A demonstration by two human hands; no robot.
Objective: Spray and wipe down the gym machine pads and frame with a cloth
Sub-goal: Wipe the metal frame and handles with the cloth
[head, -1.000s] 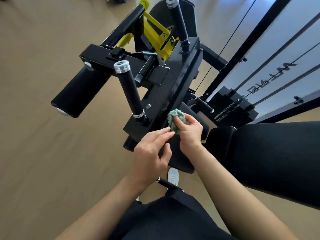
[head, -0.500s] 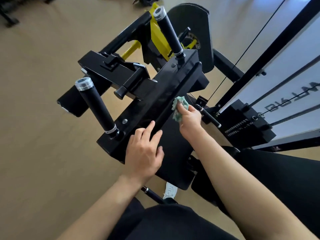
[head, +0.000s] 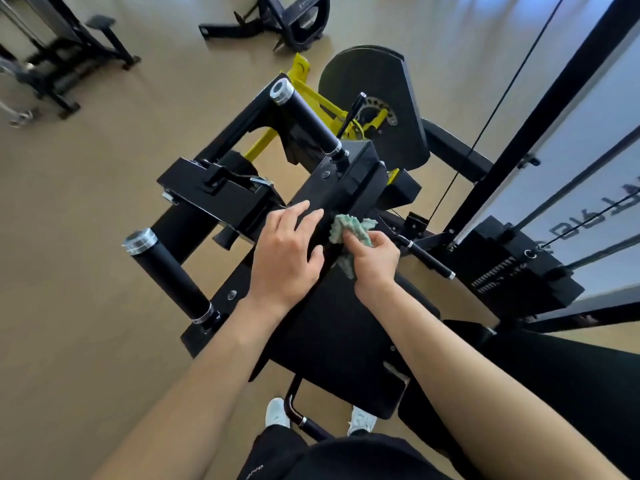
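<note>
A black gym machine with yellow parts fills the middle of the head view. Its flat black frame plate (head: 349, 174) runs diagonally, with two black grip handles (head: 166, 275) sticking out of it. My right hand (head: 375, 261) grips a crumpled green cloth (head: 349, 230) and presses it against the edge of the plate. My left hand (head: 287, 254) lies flat on the plate beside the cloth, fingers straight. A black pad (head: 346, 341) lies under my forearms. No spray bottle is in view.
The weight stack (head: 519, 268) and its cables stand at the right behind a black upright. A dark padded seat (head: 571, 393) is at the lower right. Other machines (head: 277, 19) stand on the tan floor at the top and top left.
Both hands have slid farther up along the frame plate, the cloth moving with my right hand. The view has pulled back, showing more of the floor and other machines.
</note>
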